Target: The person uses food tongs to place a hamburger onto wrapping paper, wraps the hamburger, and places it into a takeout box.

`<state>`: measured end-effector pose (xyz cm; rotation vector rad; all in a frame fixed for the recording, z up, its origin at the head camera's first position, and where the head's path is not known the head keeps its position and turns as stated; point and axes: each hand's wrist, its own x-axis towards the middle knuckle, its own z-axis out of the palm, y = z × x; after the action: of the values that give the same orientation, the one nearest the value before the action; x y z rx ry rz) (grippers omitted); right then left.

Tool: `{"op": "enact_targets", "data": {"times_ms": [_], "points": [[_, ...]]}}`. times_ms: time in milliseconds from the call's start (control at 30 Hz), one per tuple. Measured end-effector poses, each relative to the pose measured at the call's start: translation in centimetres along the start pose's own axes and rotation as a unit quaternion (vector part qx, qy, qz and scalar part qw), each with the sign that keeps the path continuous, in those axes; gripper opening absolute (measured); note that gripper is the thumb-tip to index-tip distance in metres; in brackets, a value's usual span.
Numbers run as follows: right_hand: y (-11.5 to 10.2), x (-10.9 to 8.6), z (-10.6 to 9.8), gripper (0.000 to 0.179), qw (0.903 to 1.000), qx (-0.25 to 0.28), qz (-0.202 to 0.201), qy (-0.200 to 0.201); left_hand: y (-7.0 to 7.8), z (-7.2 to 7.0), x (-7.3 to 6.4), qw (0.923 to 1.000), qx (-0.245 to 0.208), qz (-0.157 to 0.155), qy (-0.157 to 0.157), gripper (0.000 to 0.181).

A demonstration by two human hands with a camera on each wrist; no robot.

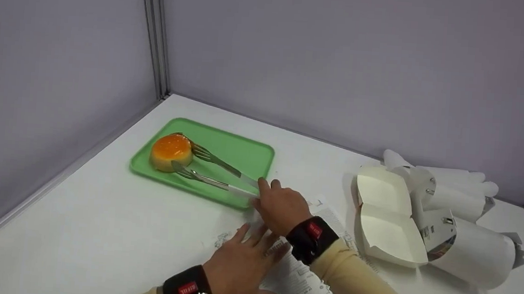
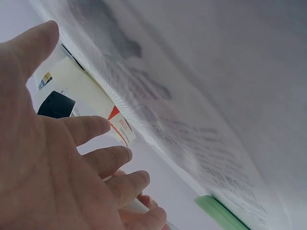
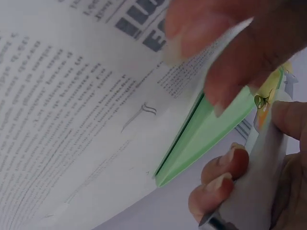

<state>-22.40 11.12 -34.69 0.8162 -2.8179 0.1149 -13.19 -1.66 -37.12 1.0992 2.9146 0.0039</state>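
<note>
A round cake with a glossy orange top (image 1: 172, 147) sits at the left end of the green tray (image 1: 247, 153). The metal tips of the tongs (image 1: 215, 182) reach either side of it. My right hand (image 1: 283, 208) grips the white handles of these tongs near the tray's right corner. In the right wrist view, fingers curl round a pale handle (image 3: 264, 177). Below it, my left hand (image 1: 239, 267) lies with fingers spread over a sheet of printed paper (image 1: 303, 279). The left wrist view shows its bare palm (image 2: 53, 167), holding nothing, close to the paper.
Right of the paper lies an opened cream takeaway box (image 1: 385, 192). Beside it are white cylindrical holders (image 1: 476, 249) and a white glove-shaped piece (image 1: 462, 179). Grey-white walls (image 1: 341, 65) rise behind and left of the white table (image 1: 99, 228).
</note>
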Motion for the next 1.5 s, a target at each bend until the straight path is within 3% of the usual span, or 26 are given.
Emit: {"op": "enact_targets", "data": {"times_ms": [200,400,567,767,933,1200,1500], "points": [[-0.4,0.1,0.1,0.033,0.9996,-0.008,0.0,0.026,0.0,0.1,0.3,0.9999,-0.008,0.003,0.007,0.089],[-0.1,0.1,0.3,0.031,0.9988,-0.005,-0.003,0.05,0.1,0.1,0.4,0.9996,0.024,0.003,0.013,0.089],[0.2,0.2,0.4,0.028,0.9985,0.001,-0.002,0.054,0.2,0.1,0.4,0.9996,0.025,-0.002,0.012,0.089],[0.4,0.5,0.4,0.024,0.9981,0.036,0.024,0.045,0.2,0.0,0.4,0.9998,0.017,0.0,0.012,0.088],[0.8,0.6,0.8,0.021,0.9957,0.056,0.028,0.068,0.3,0.0,0.3,0.9995,0.03,-0.002,0.009,0.089],[1.3,0.4,1.3,0.021,0.9926,0.039,0.01,0.115,0.3,0.0,0.4,0.9994,0.034,-0.005,0.002,0.09],[2.2,-0.3,1.4,0.023,0.9919,0.032,0.014,0.122,0.2,-0.1,0.5,0.9997,0.023,-0.006,-0.01,0.092]]}}
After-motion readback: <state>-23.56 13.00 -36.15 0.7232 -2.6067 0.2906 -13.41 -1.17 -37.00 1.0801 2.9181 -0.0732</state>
